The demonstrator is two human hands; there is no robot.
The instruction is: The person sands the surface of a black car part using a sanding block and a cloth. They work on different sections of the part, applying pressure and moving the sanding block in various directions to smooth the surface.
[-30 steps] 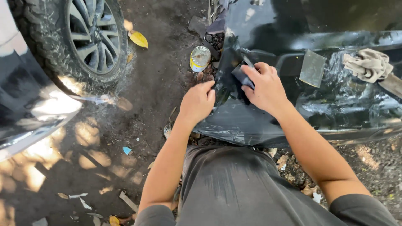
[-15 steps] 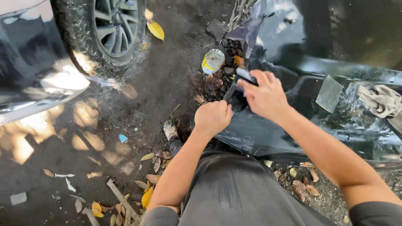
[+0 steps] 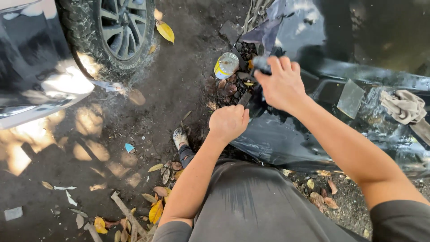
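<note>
A glossy black car body panel (image 3: 286, 143) lies on the dirt in front of me. My right hand (image 3: 280, 83) presses a dark sanding pad (image 3: 262, 65) against the panel's upper left edge, fingers curled over it. My left hand (image 3: 229, 122) is closed on the panel's left edge, next to a small dark piece (image 3: 244, 99) that sticks up beside the thumb. My knee in dark trousers (image 3: 255, 201) is below both arms.
A car wheel (image 3: 117, 27) and black car body (image 3: 31, 67) stand at the upper left. A yellow-white can (image 3: 226, 65) lies among stones by the panel. A grey sheet (image 3: 350, 98) and a beige rag (image 3: 405, 106) rest on the panel. Dry leaves litter the ground.
My view has swung slightly; my right hand moved up along the panel's edge with the pad, while my left hand stayed closed on the panel's left edge.
</note>
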